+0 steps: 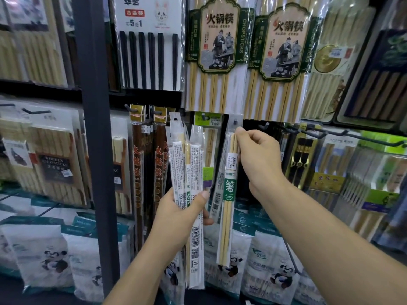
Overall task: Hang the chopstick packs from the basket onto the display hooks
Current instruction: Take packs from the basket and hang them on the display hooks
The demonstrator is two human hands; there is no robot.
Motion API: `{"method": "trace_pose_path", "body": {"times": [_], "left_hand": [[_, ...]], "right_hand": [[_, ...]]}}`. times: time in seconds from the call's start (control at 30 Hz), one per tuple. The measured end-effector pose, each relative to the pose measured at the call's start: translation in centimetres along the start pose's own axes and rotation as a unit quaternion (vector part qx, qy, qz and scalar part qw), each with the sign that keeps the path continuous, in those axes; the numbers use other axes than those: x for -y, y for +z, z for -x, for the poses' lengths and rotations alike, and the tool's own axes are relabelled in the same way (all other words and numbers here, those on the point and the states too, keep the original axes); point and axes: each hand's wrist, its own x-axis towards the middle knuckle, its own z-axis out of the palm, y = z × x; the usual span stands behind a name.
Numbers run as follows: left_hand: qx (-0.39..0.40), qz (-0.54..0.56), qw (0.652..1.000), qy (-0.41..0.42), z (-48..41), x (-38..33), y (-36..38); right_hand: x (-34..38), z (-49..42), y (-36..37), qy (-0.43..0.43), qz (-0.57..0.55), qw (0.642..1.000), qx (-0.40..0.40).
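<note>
A single pack (229,194) is pinched near its top between the thumb and fingers of the right hand (257,159). The pack is a clear sleeve in which pale chopsticks are enclosed. A green label band is wrapped round it below the grip. Just above the grip, the punched header of the sleeve is seen at the tip of a hook (235,121); whether the hole is fully threaded cannot be told. The rest of the sleeve hangs down below the grip.

A bundle (193,155) of similar sleeves is gripped by the left hand (176,214), with fingers and thumb curled round its lower half. Above this grip the sleeves are fanned apart, with printed backs turned to the camera and pale chopsticks seen inside. Left of the bundle, dark packs (138,161) are hung. Below both grips, panda bags (271,271) are stacked.
</note>
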Motion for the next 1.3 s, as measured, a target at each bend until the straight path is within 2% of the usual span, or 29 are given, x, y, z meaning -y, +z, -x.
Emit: {"method": "trace_pose_path", "body": {"times": [0.2, 0.3, 0.47, 0.57, 0.77, 0.9, 1.3], "left_hand": [[-0.005, 0.009, 1.000, 0.015, 0.1, -0.1, 0.1], [0.002, -0.001, 1.000, 0.022, 0.2, -0.4, 0.2], [0.043, 0.016, 0.999, 0.016, 0.4, -0.4, 0.6], [0.061, 0.027, 0.997, 0.026, 0.6, -0.4, 0.7], [0.013, 0.026, 0.999, 0.016, 0.1, -0.2, 0.5], [-0.015, 0.035, 0.999, 0.000, 0.0, -0.2, 0.2], [0.045, -0.002, 0.999, 0.010, 0.0, 0.1, -0.1]], "right_hand": [[-1.0, 0.4, -0.8, -0.019, 0.062, 0.998, -0.013], [-0.9, 1.2, -1.4, -0.068, 0.092, 0.993, -0.028], [0.3, 2.7, -0.7, -0.106, 0.092, 0.983, 0.118], [0.6, 2.8, -0.4, -0.090, 0.081, 0.982, 0.147], [0.5, 1.9, -1.0, -0.012, 0.004, 0.997, 0.080], [1.1, 0.8, -1.4, 0.003, -0.021, 0.999, 0.028], [1.0, -0.4, -0.5, -0.029, 0.024, 0.999, -0.010]]}}
